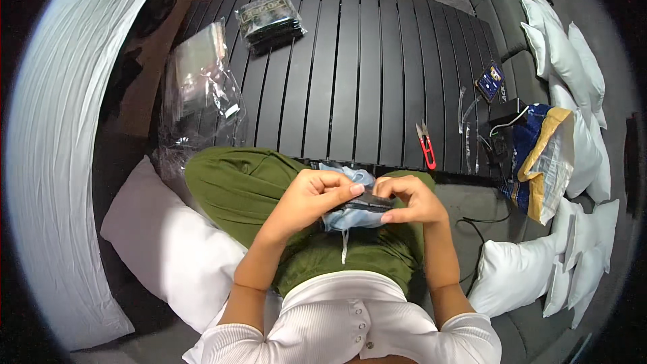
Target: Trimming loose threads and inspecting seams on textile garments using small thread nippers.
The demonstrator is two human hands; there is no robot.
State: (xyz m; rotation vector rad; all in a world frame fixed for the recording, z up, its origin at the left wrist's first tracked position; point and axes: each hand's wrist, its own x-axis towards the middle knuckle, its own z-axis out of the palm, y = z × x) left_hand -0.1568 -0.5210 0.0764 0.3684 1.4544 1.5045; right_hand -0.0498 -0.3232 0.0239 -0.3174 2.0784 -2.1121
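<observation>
Over my lap, a small flat black item [369, 203] is held between my two hands; its exact kind does not show. My left hand [323, 195] grips its left end, the thumb lying along the upper edge. My right hand [412, 199] pinches the right end with thumb and bent fingers. Beneath the item, light blue crumpled material [358, 219] rests on my green trousers, partly covered by my hands. Red-handled thread snips [426, 145] lie on the black slatted table [317, 81], beyond my right hand.
At the table's far left sits a stack of black items in clear wrappers [271, 23]. Clear plastic bags [202, 81] lie near its left edge. On the right are plastic strips [467, 138], a dark card [490, 82] and a blue-yellow bag [539, 162]. White pillows [515, 273] flank me.
</observation>
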